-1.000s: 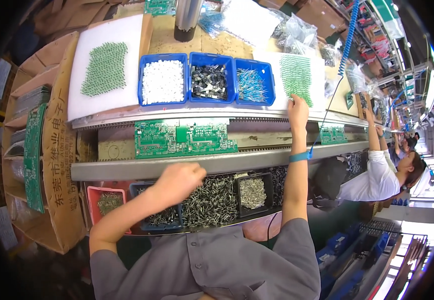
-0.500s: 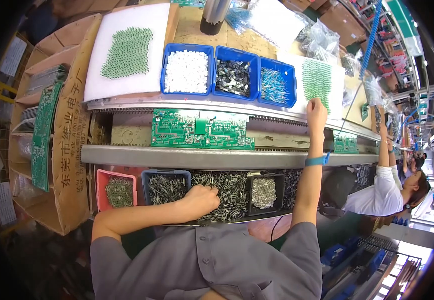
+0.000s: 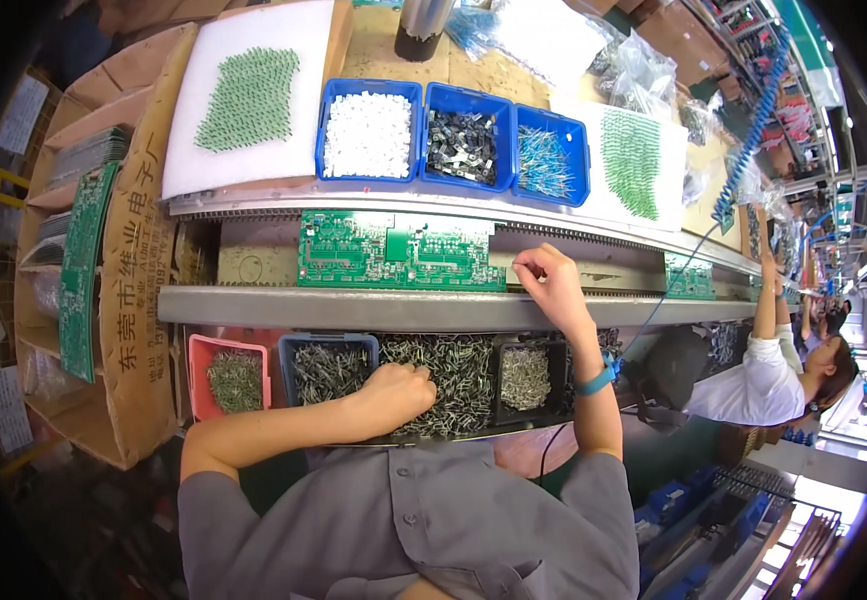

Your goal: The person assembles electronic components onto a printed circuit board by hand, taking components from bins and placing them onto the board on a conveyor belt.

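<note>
My right hand (image 3: 552, 288), a blue band round its wrist, hovers just off the right end of a green circuit board (image 3: 346, 262) on the conveyor rail. Its thumb and index finger are pinched together; whatever they hold is too small to name. My left hand (image 3: 397, 396) rests with curled fingers at the left side of a bin heaped with dark, metal-legged electronic components (image 3: 459, 385). Its fingertips are hidden, so anything in them cannot be made out. White foam (image 3: 674, 185) on the right bears rows of small green components (image 3: 632, 160).
Three blue bins (image 3: 370, 183) behind the rail hold white, black and blue parts. A red bin (image 3: 200, 375), a grey-blue bin (image 3: 289, 372) and a black bin (image 3: 557, 385) stand nearer. A divided carton (image 3: 144, 300) holds boards at left. A co-worker (image 3: 754, 385) sits at right.
My right hand has come back from the green components on the right foam, moving left and nearer, to beside the board's right end. My left hand has hardly moved.
</note>
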A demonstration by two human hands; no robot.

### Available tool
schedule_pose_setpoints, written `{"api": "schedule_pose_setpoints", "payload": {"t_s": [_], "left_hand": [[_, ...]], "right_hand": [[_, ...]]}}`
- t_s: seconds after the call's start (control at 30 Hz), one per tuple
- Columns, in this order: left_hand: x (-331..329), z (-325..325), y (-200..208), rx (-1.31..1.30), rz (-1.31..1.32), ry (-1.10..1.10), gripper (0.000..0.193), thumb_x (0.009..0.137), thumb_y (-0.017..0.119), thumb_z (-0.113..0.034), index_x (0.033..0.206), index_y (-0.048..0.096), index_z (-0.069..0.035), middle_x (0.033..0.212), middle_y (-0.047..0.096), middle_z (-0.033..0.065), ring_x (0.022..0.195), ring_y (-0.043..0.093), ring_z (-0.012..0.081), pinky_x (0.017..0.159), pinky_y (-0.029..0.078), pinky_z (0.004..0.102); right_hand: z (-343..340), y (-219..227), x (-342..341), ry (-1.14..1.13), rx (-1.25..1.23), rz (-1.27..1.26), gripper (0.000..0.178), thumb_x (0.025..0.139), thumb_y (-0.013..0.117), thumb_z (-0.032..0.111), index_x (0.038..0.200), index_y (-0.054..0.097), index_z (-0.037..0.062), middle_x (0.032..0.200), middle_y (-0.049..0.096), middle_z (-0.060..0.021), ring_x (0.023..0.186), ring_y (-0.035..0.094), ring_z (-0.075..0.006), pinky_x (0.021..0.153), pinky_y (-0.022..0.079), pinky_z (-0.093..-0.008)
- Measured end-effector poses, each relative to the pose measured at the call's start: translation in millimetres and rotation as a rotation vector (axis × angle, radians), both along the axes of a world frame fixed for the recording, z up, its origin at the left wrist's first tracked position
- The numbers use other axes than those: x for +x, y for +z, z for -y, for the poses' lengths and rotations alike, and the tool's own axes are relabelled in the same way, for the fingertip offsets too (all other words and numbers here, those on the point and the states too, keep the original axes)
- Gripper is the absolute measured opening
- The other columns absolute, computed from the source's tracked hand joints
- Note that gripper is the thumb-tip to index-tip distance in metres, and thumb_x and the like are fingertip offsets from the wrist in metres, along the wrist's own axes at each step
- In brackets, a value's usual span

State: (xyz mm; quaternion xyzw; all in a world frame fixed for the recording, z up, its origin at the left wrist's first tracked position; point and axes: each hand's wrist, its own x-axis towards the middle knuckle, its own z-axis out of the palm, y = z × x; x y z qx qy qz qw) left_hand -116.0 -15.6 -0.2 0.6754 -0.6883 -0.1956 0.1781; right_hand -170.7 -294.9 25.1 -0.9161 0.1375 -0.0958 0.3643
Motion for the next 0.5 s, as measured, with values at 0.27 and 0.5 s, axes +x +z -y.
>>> {"api": "schedule_pose_setpoints", "payload": {"t_s": [0.27,0.5], "left_hand": [[-2.3,-3.2,0.4,-0.035,0.033,0.022,0.005,0.071,0.059,-0.007,0.074,0.058,-0.003,0.076,0.057,0.0109,0.072,0.062,0.0245,0.061,0.05,0.0348],[-3.9,-4.1,3.6,-0.059,0.059,0.037,0.007,0.073,0.059,-0.008,0.078,0.058,-0.003,0.081,0.056,0.009,0.078,0.06,0.0226,0.063,0.048,0.0336]], "right_hand": [[-1.2,-1.9,3.0,0.029,-0.023,-0.004,0.005,0.081,0.064,0.002,0.084,0.063,-0.0014,0.073,0.057,-0.0103,0.063,0.057,-0.0212,0.058,0.047,-0.0308],[0.1,-3.7,3.5,0.049,-0.055,-0.023,0.006,0.079,0.064,0.002,0.085,0.064,-0.0011,0.074,0.058,-0.0106,0.064,0.058,-0.0225,0.058,0.047,-0.0319]]}}
